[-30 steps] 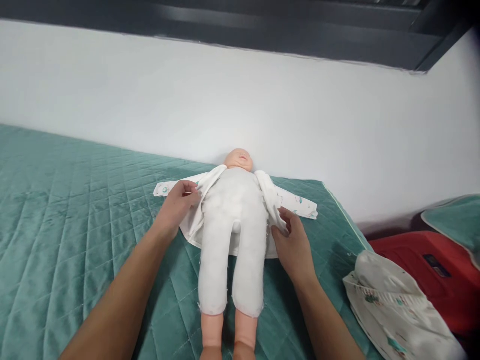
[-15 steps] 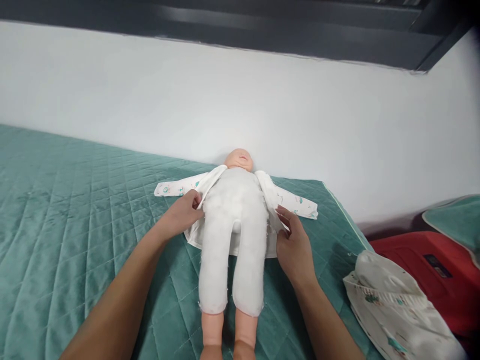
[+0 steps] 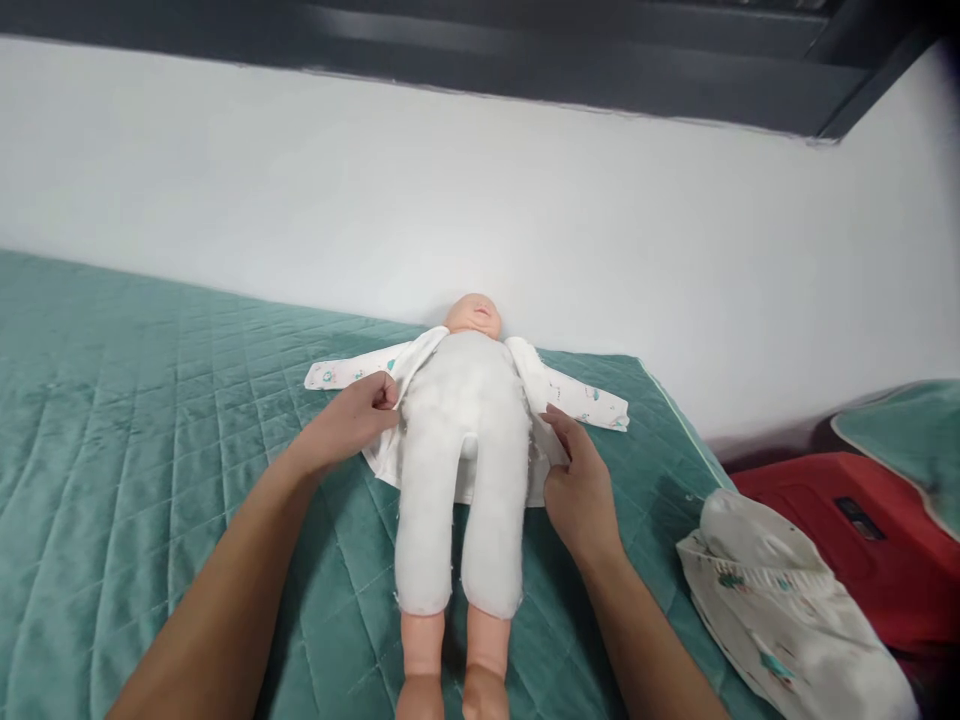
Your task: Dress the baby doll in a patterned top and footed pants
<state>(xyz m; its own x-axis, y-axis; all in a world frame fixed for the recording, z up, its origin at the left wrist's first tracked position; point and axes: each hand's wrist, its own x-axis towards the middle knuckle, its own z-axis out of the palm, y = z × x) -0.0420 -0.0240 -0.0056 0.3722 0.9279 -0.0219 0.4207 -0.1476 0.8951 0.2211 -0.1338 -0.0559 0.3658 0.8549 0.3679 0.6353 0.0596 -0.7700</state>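
On the green quilted cover (image 3: 187, 400), the doll (image 3: 465, 400) lies face-up on the opened jacket (image 3: 421, 352). Our left hand (image 3: 349, 418), looser a second ago, now pinches one front edge; our right hand (image 3: 583, 490) keeps its grip on the other, so we judge both flaps under control.

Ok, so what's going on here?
A person has both hands on a white shirt around a doll: the left hand pinches one front edge, the right hand the other. The shirt is open, both sleeves spread outward. The doll lies face up on a green quilt, its padded white front uncovered. Patterned cloth lies off to the right, beside something red.
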